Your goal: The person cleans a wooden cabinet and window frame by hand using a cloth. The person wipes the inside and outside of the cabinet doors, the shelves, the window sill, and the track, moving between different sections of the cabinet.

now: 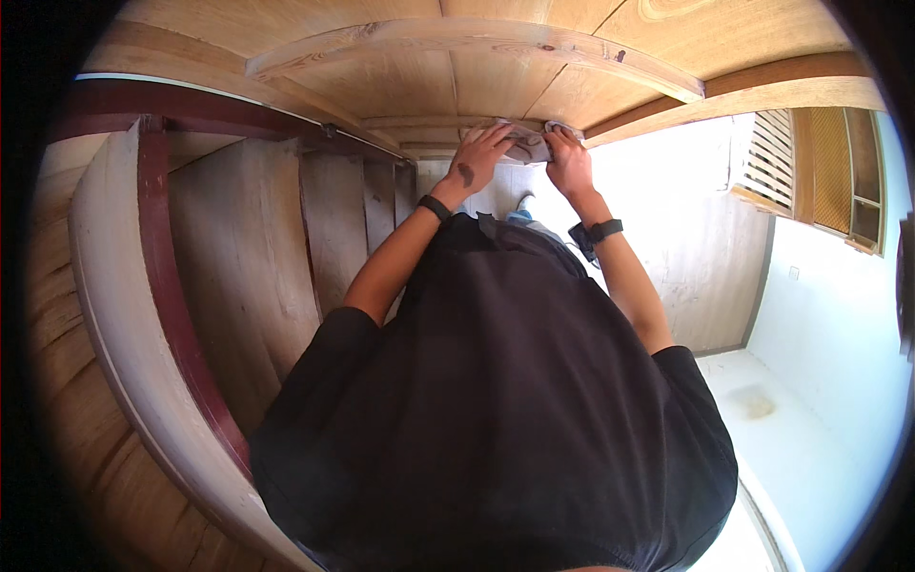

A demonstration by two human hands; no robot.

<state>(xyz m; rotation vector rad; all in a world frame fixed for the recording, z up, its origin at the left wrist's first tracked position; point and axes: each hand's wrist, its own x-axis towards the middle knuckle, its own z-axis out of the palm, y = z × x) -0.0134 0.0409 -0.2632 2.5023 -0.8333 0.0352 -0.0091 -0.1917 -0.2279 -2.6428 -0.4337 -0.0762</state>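
Note:
A crumpled, pale greyish cloth point(529, 145) lies against the lower part of an upright wooden panel point(410, 81), straight ahead of me. My left hand point(481, 157) is on the cloth's left end, its fingers bent over it. At the right end, the fingers of my right hand point(569, 162) are closed round a bunched part of the same cloth. Both arms reach forward, each with a dark band at the wrist. My fingers hide some of the cloth's edges, and its underside does not show.
A curved-looking wooden brace point(477, 33) crosses the panel above my hands. On the left, broad wooden boards point(233, 257) like steps sit beside a dark red beam point(181, 286). A slatted wooden fixture point(810, 167) hangs on the white wall point(829, 315) to the right.

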